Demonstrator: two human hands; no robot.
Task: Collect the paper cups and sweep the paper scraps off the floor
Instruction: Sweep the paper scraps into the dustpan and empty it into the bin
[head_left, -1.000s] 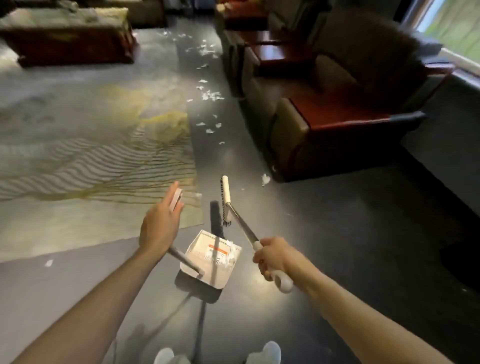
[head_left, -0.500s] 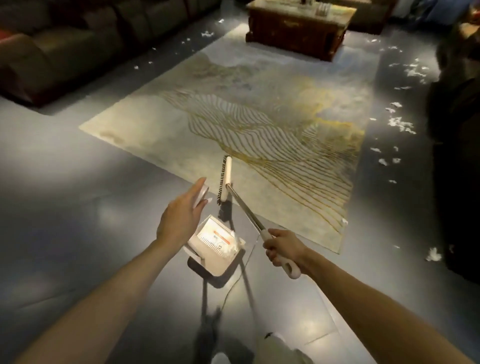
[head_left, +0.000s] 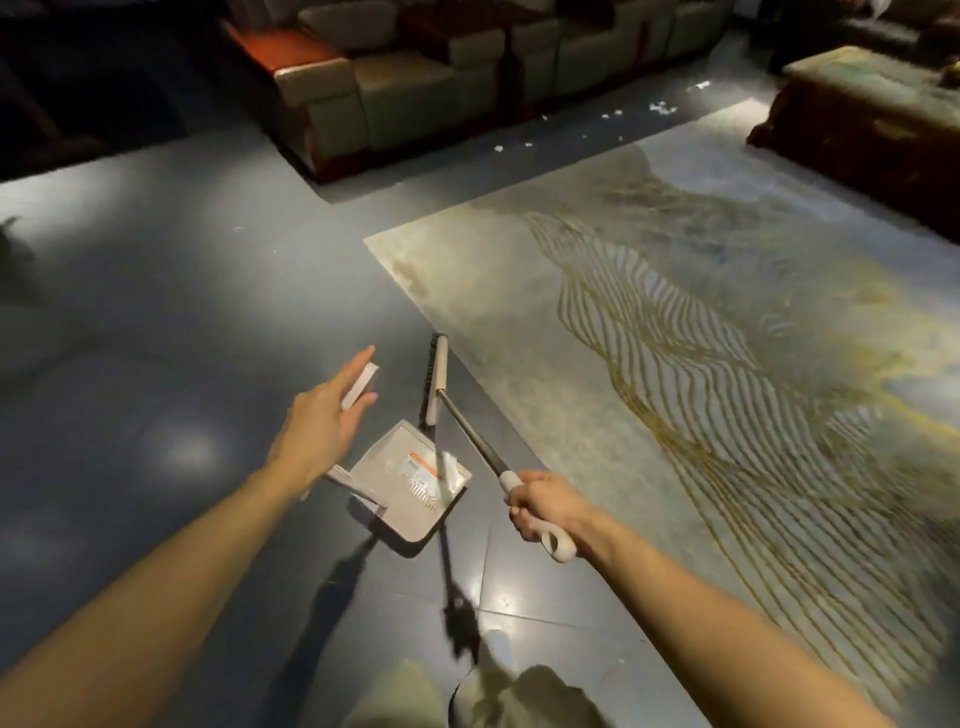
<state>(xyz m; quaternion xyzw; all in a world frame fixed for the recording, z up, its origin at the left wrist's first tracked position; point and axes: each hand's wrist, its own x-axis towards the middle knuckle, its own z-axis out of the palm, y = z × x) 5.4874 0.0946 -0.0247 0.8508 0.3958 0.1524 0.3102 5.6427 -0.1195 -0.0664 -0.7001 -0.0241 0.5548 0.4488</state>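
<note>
My left hand (head_left: 322, 423) holds the top of the dustpan's long handle (head_left: 360, 385), fingers stretched along it and thumb under it. The white dustpan (head_left: 402, 491) hangs low over the dark floor with a few paper scraps (head_left: 450, 466) inside. My right hand (head_left: 540, 506) grips the white end of the broom handle. The broom head (head_left: 435, 379) points forward, just past the dustpan, near the rug's corner. More paper scraps (head_left: 662, 108) lie on the floor in front of the sofa. No paper cup is in view.
A large patterned rug (head_left: 701, 332) covers the floor to the right. A sofa row (head_left: 395, 88) stands ahead, a low wooden table (head_left: 862, 124) at the far right on the rug. Glossy dark floor (head_left: 171, 322) spreads to the left. My feet show at the bottom edge.
The view has swung left: the armchairs and their scrap trail left the frame, and the sofa with scraps before it came in. Both hands kept their hold on dustpan and broom.
</note>
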